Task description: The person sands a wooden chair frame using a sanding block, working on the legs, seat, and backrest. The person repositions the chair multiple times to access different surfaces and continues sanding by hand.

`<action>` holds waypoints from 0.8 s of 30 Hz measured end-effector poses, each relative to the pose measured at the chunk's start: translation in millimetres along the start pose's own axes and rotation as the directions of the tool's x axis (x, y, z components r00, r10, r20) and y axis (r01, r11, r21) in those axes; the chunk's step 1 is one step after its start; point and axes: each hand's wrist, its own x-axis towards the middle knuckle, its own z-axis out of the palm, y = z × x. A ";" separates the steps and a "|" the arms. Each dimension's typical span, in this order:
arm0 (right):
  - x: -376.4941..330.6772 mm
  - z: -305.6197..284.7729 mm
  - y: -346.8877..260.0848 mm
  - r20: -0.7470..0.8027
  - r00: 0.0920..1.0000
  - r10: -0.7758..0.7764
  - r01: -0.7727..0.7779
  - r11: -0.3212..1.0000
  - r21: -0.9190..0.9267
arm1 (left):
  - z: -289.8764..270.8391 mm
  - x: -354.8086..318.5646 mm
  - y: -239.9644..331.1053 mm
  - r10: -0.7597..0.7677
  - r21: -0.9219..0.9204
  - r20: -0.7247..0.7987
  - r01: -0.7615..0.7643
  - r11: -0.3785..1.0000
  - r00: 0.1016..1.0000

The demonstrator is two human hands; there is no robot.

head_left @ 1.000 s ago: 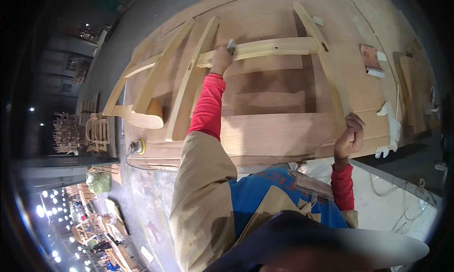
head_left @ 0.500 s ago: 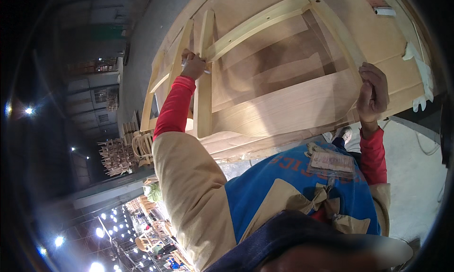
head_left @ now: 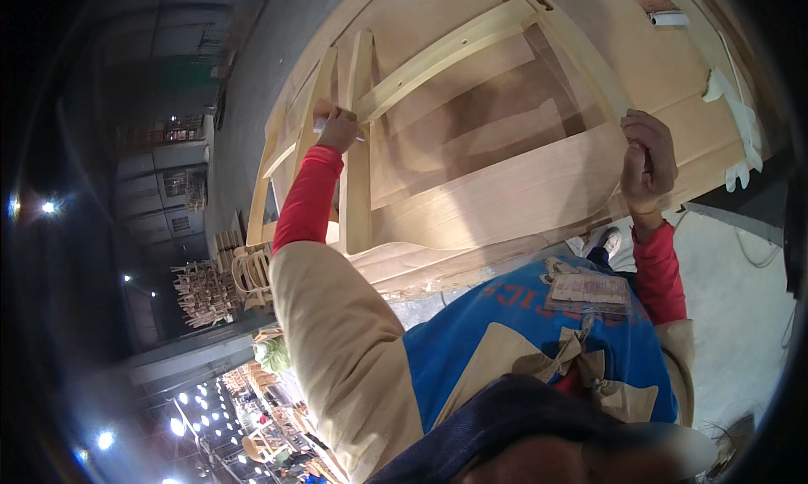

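Note:
A pale wooden chair frame (head_left: pixel 454 45) lies on its side, with a broad, smooth wooden seat panel (head_left: pixel 497 189) along its near edge. My left hand (head_left: pixel 338 130) is closed around a slim white stick-like thing (head_left: pixel 360 138), whose exact kind I cannot make out. That hand is beside the upright post (head_left: pixel 358 181), just below where the curved rail joins it. My right hand (head_left: pixel 648 160) has its fingers curled around the near end of the curved wooden leg (head_left: pixel 602 80) at the right; the fingertips partly hide that end.
Brown cardboard (head_left: pixel 686 130) covers the worktable under the frame. A white glove (head_left: pixel 739 139) hangs at the table's right edge. Stacked wooden chair parts (head_left: pixel 202 290) stand on the floor at the left. A cable (head_left: pixel 757 252) lies on the floor at the right.
The whole view has shifted slightly, so frame and table appear further left. My left hand sits a little lower along the post. My right hand keeps its place at the leg's end.

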 end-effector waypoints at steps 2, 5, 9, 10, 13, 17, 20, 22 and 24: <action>0.8 0.5 -1.0 -0.012 1.000 -0.028 0.028 1.000 -0.013 | -32.1 -14.1 -16.5 -0.110 -0.412 0.163 0.169 0.895 0.981; 3.2 0.3 -3.2 -0.005 0.999 -0.046 0.046 0.998 -0.043 | -57.0 -3.4 -25.7 -0.437 -0.716 0.102 0.371 0.592 0.894; 3.9 -1.0 -5.6 0.007 0.999 -0.050 0.050 0.996 -0.074 | -27.0 65.5 29.9 -0.644 -0.959 0.148 0.269 0.092 0.750; 3.2 -0.5 -5.7 0.013 0.999 -0.047 0.048 0.994 -0.099 | -21.7 87.4 50.5 -0.811 -0.936 0.056 0.314 0.161 0.582; 3.4 1.7 -2.7 -0.014 0.998 -0.059 0.057 0.994 -0.093 | -62.7 164.1 113.6 -0.828 -0.958 -0.174 0.105 0.268 0.533; 0.1 2.0 -0.7 -0.008 1.000 -0.027 0.026 0.995 -0.096 | -220.2 252.7 164.0 -0.618 -0.828 -0.442 -0.032 0.559 0.650; -2.7 -1.4 -0.1 -0.002 1.000 0.008 -0.008 0.994 -0.105 | -271.0 264.0 171.5 -0.489 -0.810 -0.511 -0.206 0.549 0.707; -4.2 -4.3 1.2 0.002 1.000 0.022 -0.021 0.981 -0.193 | -251.0 254.4 162.7 -0.392 -0.581 -0.804 -0.450 0.679 0.447; -3.4 -3.8 3.8 0.024 0.999 -0.046 0.050 0.972 -0.231 | -204.3 244.3 139.6 -0.441 -0.737 -0.611 -0.269 0.620 0.658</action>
